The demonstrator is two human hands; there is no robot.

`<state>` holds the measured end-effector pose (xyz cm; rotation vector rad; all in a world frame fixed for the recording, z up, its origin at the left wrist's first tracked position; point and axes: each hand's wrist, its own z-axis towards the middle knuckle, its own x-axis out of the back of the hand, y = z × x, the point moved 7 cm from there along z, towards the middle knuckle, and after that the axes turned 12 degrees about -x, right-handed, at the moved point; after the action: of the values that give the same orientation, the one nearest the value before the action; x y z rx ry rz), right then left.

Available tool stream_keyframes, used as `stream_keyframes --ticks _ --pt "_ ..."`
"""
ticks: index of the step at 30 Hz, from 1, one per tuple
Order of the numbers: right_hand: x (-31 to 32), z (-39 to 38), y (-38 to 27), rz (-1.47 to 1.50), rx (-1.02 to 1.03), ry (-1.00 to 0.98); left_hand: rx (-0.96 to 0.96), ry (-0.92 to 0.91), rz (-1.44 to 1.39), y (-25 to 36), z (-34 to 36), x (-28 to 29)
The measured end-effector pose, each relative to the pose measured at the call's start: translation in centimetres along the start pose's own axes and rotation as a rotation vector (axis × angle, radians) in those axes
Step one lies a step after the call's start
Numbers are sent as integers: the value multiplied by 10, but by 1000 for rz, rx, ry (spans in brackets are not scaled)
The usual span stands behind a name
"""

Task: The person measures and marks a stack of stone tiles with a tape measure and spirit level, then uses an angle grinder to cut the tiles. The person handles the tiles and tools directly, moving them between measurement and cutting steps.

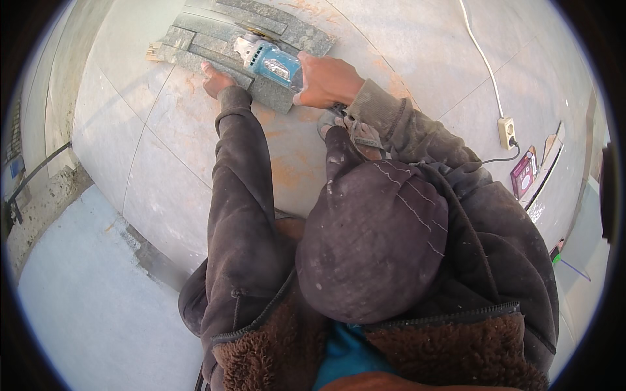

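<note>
Knee (372,241) raised nearest the lens. Left hand (215,79) presses flat on the grey stone panel (261,91) lying on the floor (163,130); right hand (326,79) grips the blue angle grinder (270,60) upon it. Cutting step appears in hand; next move calls for steady guidance.

Blue angle grinder (270,62) on a grey stacked-stone panel (222,49)

The panel, built of long grey stone strips with stepped ends, lies flat on the pale tiled floor (163,143), set at a slant, its pale ragged end pointing left. The grinder sits on top of the panel near its middle, body blue and silver, disc end toward the panel's upper strips, tail toward the panel's lower right corner. Orange dust stains the floor just beside the panel's lower edge.
</note>
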<state>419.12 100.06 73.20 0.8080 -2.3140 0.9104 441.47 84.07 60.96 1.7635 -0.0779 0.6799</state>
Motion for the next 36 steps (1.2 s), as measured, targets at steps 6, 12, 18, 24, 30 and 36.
stream_keyframes --ticks 6,12,18,24,30,36 --pt "1 -1 -1 -3 -6 -12 -8 24 35 -1 -1 2" --pt "1 5 -6 15 14 3 3 39 46 -6 5 2" --pt "0 14 -8 26 48 30 15 8 -3 -8 3 -2" --pt "2 17 -15 7 43 4 3 17 36 -13 12 0" --pt "1 24 -17 -10 31 -13 13 25 32 -2 0 1" --pt "3 25 -21 -7 55 -26 -7 39 24 -17 14 -1"
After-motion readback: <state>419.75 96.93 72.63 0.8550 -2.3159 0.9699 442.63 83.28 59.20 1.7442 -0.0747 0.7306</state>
